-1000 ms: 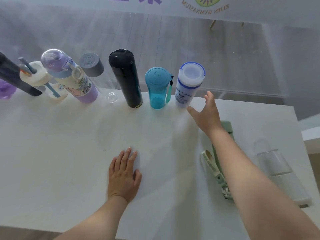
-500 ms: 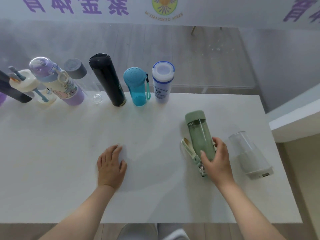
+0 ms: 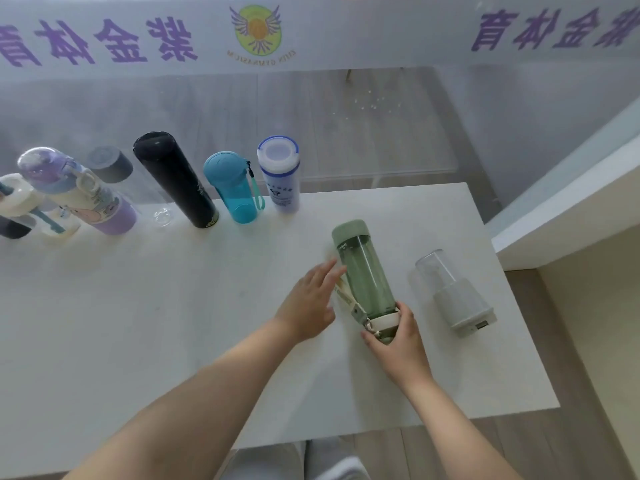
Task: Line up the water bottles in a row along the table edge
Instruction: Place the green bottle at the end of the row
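A green see-through bottle (image 3: 363,275) lies on the white table (image 3: 138,323), cap end toward me. My right hand (image 3: 394,337) grips its white cap end. My left hand (image 3: 308,306), fingers spread, reaches in at the bottle's left side, next to its strap. Along the far edge stands a row: a white bottle with blue lid (image 3: 280,174), a teal bottle (image 3: 235,188), a black flask (image 3: 176,178), a clear bottle with grey cap (image 3: 114,168), a purple cartoon bottle (image 3: 76,192) and a cream bottle (image 3: 20,202).
A clear cup on a grey-white base (image 3: 453,292) stands to the right of the green bottle, near the table's right edge. A glass wall runs behind the far edge. A white ledge (image 3: 554,216) sits at the right.
My left hand has left its flat rest at mid-table and moved right to the green bottle. My right hand has slid down from the bottle's body to its cap end.
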### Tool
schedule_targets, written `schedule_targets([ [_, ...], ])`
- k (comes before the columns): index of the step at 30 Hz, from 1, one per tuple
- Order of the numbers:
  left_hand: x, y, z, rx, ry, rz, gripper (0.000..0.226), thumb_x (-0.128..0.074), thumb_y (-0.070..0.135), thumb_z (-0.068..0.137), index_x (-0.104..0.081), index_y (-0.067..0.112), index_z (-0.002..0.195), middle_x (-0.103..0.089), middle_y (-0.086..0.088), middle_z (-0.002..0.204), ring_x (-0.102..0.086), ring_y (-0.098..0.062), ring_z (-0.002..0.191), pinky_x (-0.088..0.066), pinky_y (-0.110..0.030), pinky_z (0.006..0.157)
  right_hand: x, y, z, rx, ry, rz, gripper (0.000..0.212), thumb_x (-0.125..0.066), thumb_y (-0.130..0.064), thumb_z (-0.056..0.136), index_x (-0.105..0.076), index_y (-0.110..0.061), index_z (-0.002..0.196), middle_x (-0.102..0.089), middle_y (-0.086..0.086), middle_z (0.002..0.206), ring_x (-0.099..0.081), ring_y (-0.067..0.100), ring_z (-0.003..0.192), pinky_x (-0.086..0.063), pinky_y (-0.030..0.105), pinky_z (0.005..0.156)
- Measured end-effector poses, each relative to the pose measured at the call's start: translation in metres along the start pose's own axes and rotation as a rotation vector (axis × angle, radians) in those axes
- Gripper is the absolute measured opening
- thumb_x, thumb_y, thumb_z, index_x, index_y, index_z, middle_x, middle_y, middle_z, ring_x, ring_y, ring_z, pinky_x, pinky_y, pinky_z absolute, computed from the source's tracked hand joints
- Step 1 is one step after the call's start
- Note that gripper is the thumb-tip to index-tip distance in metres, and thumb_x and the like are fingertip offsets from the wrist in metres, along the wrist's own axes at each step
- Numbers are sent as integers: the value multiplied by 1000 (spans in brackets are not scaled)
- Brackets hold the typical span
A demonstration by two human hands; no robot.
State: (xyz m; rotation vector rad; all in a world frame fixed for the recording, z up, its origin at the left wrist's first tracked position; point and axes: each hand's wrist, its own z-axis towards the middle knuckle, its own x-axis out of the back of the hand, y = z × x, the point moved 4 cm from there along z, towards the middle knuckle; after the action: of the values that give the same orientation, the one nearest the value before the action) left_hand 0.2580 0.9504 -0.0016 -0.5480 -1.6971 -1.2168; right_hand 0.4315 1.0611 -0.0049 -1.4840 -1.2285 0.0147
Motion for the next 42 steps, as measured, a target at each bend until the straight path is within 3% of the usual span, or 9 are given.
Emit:
schedule_targets([
  [4, 0, 14, 38, -136, -87, 291, 90, -51, 8, 79, -2, 25, 153, 1, -6, 161, -5, -27, 146, -14, -40, 117, 7, -1, 2, -7, -35, 20, 70, -77, -40, 72, -41, -29, 132, -55, -5, 115, -57, 14, 102, -50, 29, 83],
  [8, 8, 14, 64, -277, -111, 605, 78, -37, 11, 91, 12, 24, 151, 15, -8, 160, 7, -31, 147, 1, -44, 119, 17, -10, 3, -27, -28, 97, 53, -74, -40, 73, -49, -35, 119, -62, -3, 105, -64, 10, 85, -49, 20, 67],
  [11, 16, 13, 81, -308, -131, 660, 84, -50, 26, 92, 9, 25, 152, 11, -5, 161, 8, -31, 147, 0, -45, 119, 34, -17, 4, -30, -26, 91, 48, -74, -45, 69, -51, -38, 111, -64, -3, 100, -65, 11, 82, -52, 24, 68],
  [14, 23, 13, 87, -323, -115, 511, 96, -70, 39, 80, -8, 27, 152, -14, -5, 160, -11, -35, 145, -13, -46, 118, 56, -29, 3, -42, -57, 22, 48, -74, -43, 71, -52, -40, 114, -66, -7, 100, -65, 11, 86, -55, 31, 77],
  [18, 30, 17, 85, -272, 51, 263, 80, -74, 37, 76, -35, 23, 144, -44, -9, 138, -38, -38, 129, -40, -48, 103, 83, -55, 6, 53, -35, -138, 67, -75, -38, 75, -46, -30, 135, -57, -8, 121, -57, 16, 107, -49, 32, 91],
  [25, 40, 13, 73, 27, 144, -35, 78, -80, 42, 70, -42, 27, 136, -45, -2, 133, -43, -27, 116, -47, -40, 92, 113, -113, 17, 266, 111, -173, 65, -76, -34, 73, -42, -29, 128, -48, -8, 118, -53, 18, 107, -48, 37, 91],
  [29, 41, 4, 65, 181, 173, -196, 77, -79, 49, 68, -41, 35, 134, -44, 6, 130, -44, -19, 114, -48, -37, 88, 112, -141, 23, 406, 123, -146, 60, -75, -39, 76, -43, -31, 127, -47, -12, 115, -51, 11, 102, -48, 28, 87],
  [34, 37, -9, 58, 288, 200, -363, 79, -82, 42, 67, -40, 36, 134, -45, 5, 129, -51, -19, 112, -48, -42, 91, 96, -161, 34, 475, 76, 16, 78, -78, -38, 78, -34, -24, 141, -45, -7, 130, -48, 5, 114, -41, 10, 93],
  [42, 38, -22, 56, 409, 214, -548, 68, -79, 40, 71, -42, 29, 127, -47, 3, 120, -54, -16, 102, -48, -34, 87, 38, -144, 65, 255, -86, 215, 94, -81, -25, 79, -18, -27, 149, -37, 2, 149, -45, 17, 125, -40, 37, 109],
])
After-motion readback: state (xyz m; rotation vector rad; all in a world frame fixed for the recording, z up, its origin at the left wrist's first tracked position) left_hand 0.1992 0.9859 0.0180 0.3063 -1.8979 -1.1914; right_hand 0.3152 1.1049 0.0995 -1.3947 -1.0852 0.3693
